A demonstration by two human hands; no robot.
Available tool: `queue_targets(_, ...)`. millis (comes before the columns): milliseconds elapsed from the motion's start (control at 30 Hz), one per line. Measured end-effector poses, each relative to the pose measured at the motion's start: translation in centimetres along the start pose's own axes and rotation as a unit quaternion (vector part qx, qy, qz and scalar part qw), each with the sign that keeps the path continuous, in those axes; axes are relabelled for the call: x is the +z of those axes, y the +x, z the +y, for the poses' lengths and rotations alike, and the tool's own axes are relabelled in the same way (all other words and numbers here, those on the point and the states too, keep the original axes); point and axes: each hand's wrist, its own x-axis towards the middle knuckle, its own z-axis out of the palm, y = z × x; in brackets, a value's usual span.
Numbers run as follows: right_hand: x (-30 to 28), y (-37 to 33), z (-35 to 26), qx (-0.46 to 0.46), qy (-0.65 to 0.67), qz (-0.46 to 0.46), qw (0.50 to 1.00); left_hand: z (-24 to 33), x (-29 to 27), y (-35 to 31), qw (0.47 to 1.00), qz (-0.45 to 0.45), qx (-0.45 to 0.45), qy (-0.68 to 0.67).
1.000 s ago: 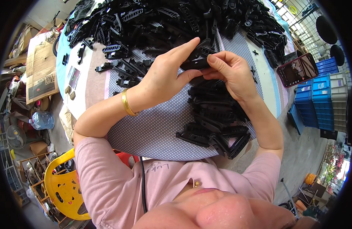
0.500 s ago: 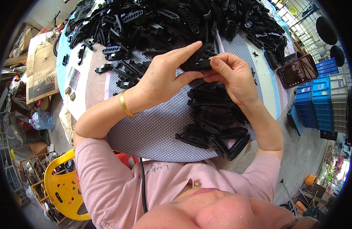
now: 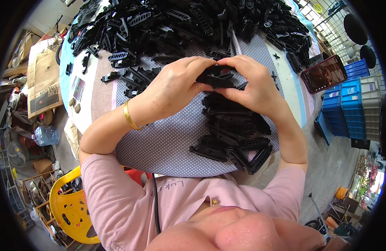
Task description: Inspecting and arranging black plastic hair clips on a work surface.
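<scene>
Over the table, my left hand (image 3: pixel 170 85) and my right hand (image 3: pixel 257 85) grip a black plastic part (image 3: pixel 218 78) between them. The thumbs press its near side and the fingers curl over its far side, so its ends are partly hidden. Just nearer to me, beside my right wrist, similar black plastic parts (image 3: pixel 232 121) lie stacked in rough rows. Beyond my hands spreads a big heap of loose black parts (image 3: pixel 155 29), some with ladder-like slots. A few more loose pieces (image 3: pixel 136 79) lie left of my left hand.
A dotted grey cloth and striped cover dress the table (image 3: pixel 159 146). At its right edge a phone (image 3: pixel 324 74) stands with its screen lit. Blue crates (image 3: pixel 352 100) are stacked on the floor to the right. A yellow plastic chair (image 3: pixel 71 209) is at the lower left.
My right hand has shifted its grip: its fingers now wrap the far side of the black part, thumb on the near side. My left hand has closed in around the other end.
</scene>
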Motion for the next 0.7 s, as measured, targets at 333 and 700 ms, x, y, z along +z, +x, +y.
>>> queue_targets(333,0.3,-0.5,0.5,-0.084,-0.098,0.048,0.991,-0.1,0.0,0.0,0.994,0.02,0.067,0.078)
queue_targets(700,-0.8,1.1,6.6,0.042,0.01,-0.021,0.999,0.0,2.1,-1.3,0.995,-0.086,0.003,0.045)
